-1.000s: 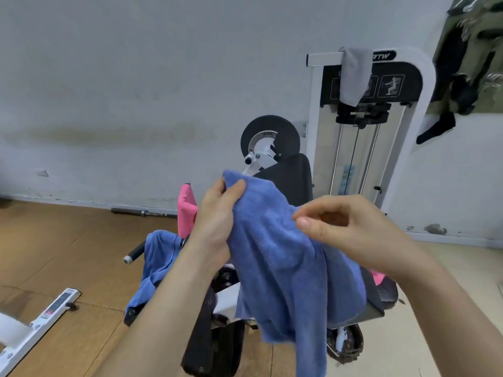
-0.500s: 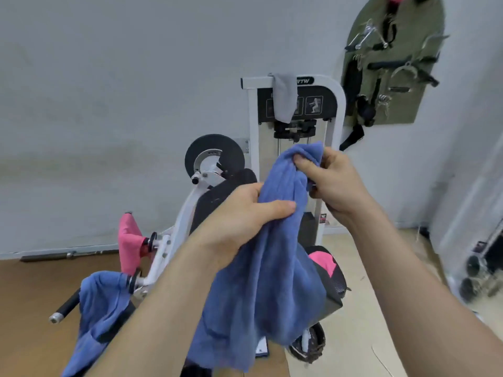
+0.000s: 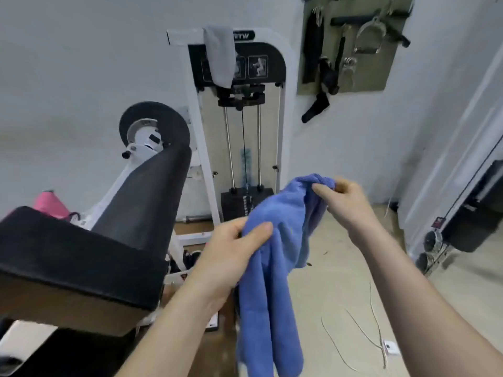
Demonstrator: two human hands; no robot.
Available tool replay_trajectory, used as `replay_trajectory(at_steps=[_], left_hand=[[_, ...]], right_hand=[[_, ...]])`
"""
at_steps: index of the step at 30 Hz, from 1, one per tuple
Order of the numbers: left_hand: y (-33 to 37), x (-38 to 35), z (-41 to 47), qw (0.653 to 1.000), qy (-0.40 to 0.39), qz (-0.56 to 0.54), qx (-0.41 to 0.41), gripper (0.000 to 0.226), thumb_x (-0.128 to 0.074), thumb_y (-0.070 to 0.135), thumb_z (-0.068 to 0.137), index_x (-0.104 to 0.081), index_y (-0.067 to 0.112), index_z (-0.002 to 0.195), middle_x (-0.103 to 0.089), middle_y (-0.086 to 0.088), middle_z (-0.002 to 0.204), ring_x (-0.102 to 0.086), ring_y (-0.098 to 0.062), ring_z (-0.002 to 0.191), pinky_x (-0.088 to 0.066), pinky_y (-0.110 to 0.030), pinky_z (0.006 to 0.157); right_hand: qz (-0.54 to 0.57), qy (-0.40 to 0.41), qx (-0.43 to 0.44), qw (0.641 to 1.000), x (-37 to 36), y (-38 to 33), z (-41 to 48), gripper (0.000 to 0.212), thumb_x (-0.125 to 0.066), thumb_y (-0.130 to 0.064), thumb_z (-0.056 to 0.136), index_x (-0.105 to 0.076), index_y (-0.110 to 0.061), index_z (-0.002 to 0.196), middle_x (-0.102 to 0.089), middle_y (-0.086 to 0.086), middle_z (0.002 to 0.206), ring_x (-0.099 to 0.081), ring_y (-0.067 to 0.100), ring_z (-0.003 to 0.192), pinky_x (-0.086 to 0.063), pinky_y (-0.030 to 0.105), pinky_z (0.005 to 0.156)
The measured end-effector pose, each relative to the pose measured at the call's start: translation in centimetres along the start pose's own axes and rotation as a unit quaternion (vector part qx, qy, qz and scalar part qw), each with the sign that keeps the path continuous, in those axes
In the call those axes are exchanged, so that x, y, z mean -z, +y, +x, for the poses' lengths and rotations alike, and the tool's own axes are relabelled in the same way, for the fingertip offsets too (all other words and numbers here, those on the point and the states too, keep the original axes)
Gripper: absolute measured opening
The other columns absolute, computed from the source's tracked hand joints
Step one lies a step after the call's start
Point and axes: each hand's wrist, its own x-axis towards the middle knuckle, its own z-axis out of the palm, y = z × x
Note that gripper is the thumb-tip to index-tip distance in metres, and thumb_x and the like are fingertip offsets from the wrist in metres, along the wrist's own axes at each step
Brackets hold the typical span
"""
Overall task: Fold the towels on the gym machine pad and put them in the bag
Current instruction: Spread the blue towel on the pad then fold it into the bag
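So the blue towel [image 3: 275, 268] has dropped lower compared with half a second back, when it was bunched up high in front of the weight stack; now it's down around waist level with the camera swung so the black pad [image 3: 68, 257] fills the lower left; the other blue towel that was draped on the machine's left side has gone out of view. Both hands have hold of the towel: left hand [image 3: 231, 257] has its fingers [image 3: 258, 228] curled closed round the middle of the cloth, thumb on top; right hand [image 3: 345, 202] is pinching the top corner shut, up and to the right of the left fingers. Long axis runs from that pinched corner down-left to the left fingers, then the rest hangs straight down below them toward the floor [image 3: 340, 308], in mid-air, not touching the pad. Left of the left fingers sits the pad, with a pink roller [image 3: 50, 204] behind it. Beyond the fingers stands the weight stack machine [image 3: 242, 131]; a grey towel [image 3: 220, 55] hangs over its top, partly covering a label that reads something like "TW"; the rest isn't readable.
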Motion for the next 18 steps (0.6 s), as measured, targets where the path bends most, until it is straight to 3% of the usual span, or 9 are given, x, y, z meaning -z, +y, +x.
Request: replay_trajectory(at_steps=[2,4,6,10,11,13,15,16,18], left_hand=[[-1.6,-1.9,3.0,0.995,0.095,0.005,0.009,0.009,-0.063,0.013,0.092,-0.072,0.014,0.094,-0.075,-0.01,0.092,-0.07,-0.022,0.086,-0.055,-0.042,0.075],[-2.4,-3.0,5.8,0.984,0.173,0.042,0.001,0.018,-0.063,0.003,0.087,-0.07,0.02,0.09,-0.073,0.001,0.084,-0.066,-0.014,0.079,-0.054,-0.031,0.068],[-2.6,-3.6,8.7,0.969,0.233,0.083,-0.008,0.024,-0.059,-0.005,0.082,-0.064,0.019,0.08,-0.065,0.004,0.072,-0.058,-0.011,0.07,-0.047,-0.021,0.062],[-2.7,-3.1,14.5,0.932,0.302,0.201,0.006,0.032,-0.044,-0.012,0.071,-0.044,0.018,0.062,-0.043,0.003,0.06,-0.039,-0.018,0.062,-0.033,-0.026,0.056],[-2.8,-2.6,15.8,0.926,0.274,0.258,0.024,0.031,-0.043,-0.013,0.069,-0.042,0.018,0.062,-0.041,0.002,0.06,-0.038,-0.02,0.062,-0.032,-0.027,0.056],[-2.9,-1.4,17.7,0.932,0.133,0.33,0.076,0.029,-0.052,-0.01,0.069,-0.05,0.018,0.073,-0.052,0.0,0.067,-0.049,-0.023,0.066,-0.042,-0.031,0.059],[-3.0,-1.0,18.9,0.959,-0.043,0.262,0.095,0.035,-0.07,0.004,0.071,-0.061,0.023,0.099,-0.067,0.001,0.1,-0.065,-0.017,0.095,-0.052,-0.028,0.082],[-3.1,-1.3,19.5,0.97,-0.092,0.206,0.09,0.042,-0.074,0.011,0.075,-0.062,0.024,0.112,-0.068,0.002,0.114,-0.063,-0.011,0.109,-0.05,-0.025,0.091],[-3.9,-2.4,20.7,0.984,-0.125,0.113,0.06,0.036,-0.069,0.015,0.087,-0.061,0.016,0.122,-0.068,0.0,0.12,-0.062,-0.008,0.113,-0.048,-0.019,0.089]], right_hand=[[-0.079,-0.011,0.01,0.997,3.1,3.7,1.0,0.019,-0.065,-0.024,0.079,-0.07,-0.005,0.08,-0.055,-0.007,0.082,-0.05,0.01,0.086,-0.041,0.026,0.077],[-0.096,-0.051,-0.004,0.994,5.4,6.2,1.8,0.018,-0.066,-0.017,0.081,-0.068,0.0,0.074,-0.055,-0.006,0.077,-0.05,0.009,0.081,-0.041,0.024,0.074],[-0.063,-0.12,-0.031,0.99,7.1,7.8,2.7,0.027,-0.063,-0.018,0.084,-0.059,0.007,0.075,-0.052,0.003,0.066,-0.044,0.014,0.065,-0.035,0.03,0.063],[0.038,-0.182,-0.071,0.98,8.6,9.0,4.9,0.023,-0.067,-0.022,0.09,-0.071,0.001,0.088,-0.072,0.015,0.082,-0.06,0.017,0.069,-0.047,0.031,0.065],[0.081,-0.197,-0.087,0.973,8.5,8.7,5.6,0.022,-0.065,-0.021,0.091,-0.072,0.0,0.09,-0.073,0.016,0.085,-0.063,0.018,0.071,-0.049,0.029,0.065],[0.172,-0.24,-0.123,0.948,7.7,8.3,7.4,0.021,-0.061,-0.018,0.093,-0.072,-0.001,0.089,-0.073,0.014,0.082,-0.064,0.022,0.069,-0.052,0.024,0.061],[0.2,-0.307,-0.14,0.92,6.0,7.8,9.6,0.022,-0.058,-0.017,0.094,-0.072,-0.006,0.082,-0.071,0.008,0.074,-0.064,0.018,0.063,-0.051,0.02,0.055],[0.176,-0.352,-0.129,0.91,4.7,7.5,10.9,0.025,-0.057,-0.017,0.095,-0.074,-0.01,0.078,-0.071,0.006,0.072,-0.064,0.015,0.062,-0.05,0.02,0.055],[0.099,-0.44,-0.084,0.889,1.8,6.3,13.3,0.022,-0.059,-0.017,0.094,-0.077,-0.014,0.083,-0.073,0.006,0.078,-0.064,0.014,0.067,-0.049,0.02,0.06]])
